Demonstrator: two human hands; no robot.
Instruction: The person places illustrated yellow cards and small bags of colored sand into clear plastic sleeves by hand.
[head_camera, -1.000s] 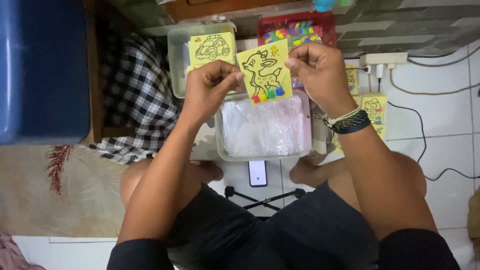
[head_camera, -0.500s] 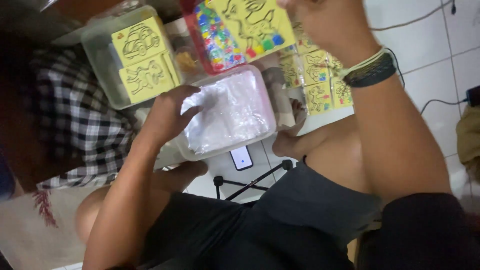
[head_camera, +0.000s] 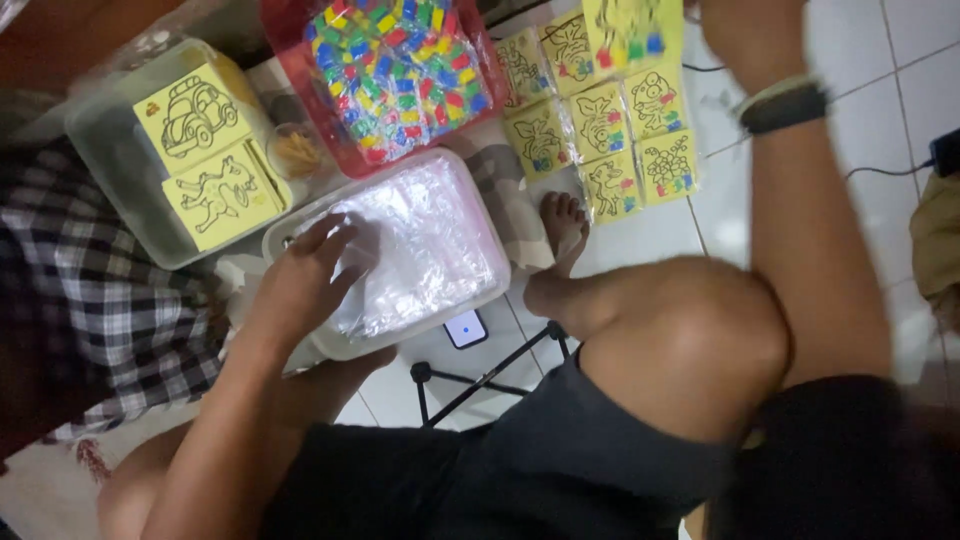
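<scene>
Fingers of the left hand (head_camera: 305, 285) are spread flat on clear bags (head_camera: 420, 245) in a white tub (head_camera: 345, 345), nothing gripped. Farther off, a yellow card (head_camera: 630, 30) is pinched in the right hand (head_camera: 745, 35), above yellow cards (head_camera: 600, 130) laid on the floor beside a red basket (head_camera: 390, 75).
</scene>
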